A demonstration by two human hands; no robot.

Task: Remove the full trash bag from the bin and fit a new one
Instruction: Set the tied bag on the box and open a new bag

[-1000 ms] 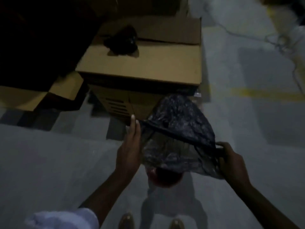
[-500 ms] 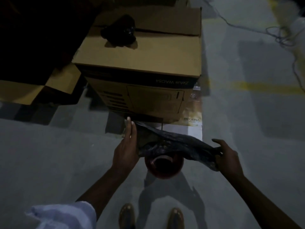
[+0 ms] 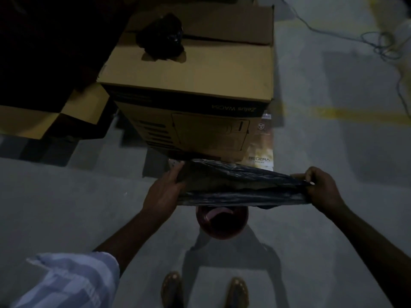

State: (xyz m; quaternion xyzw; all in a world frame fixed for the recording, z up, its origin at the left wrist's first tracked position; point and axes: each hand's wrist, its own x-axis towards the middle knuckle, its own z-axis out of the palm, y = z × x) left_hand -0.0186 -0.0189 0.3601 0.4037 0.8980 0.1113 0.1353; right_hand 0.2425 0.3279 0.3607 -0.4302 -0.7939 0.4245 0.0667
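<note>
Our left hand (image 3: 163, 193) has fingers inside one end of the new bag (image 3: 240, 185); right hand (image 3: 322, 188) pinches the other end. Since a second ago the bag has dropped from a billowed hang to a mouth stretched flat and wide, just above the red bin (image 3: 222, 221). We judge: ready to lower over the rim. Cardboard box (image 3: 195, 70) close beyond; open floor (image 3: 66, 207) left and right. Shoes (image 3: 171, 287) near the bin.
</note>
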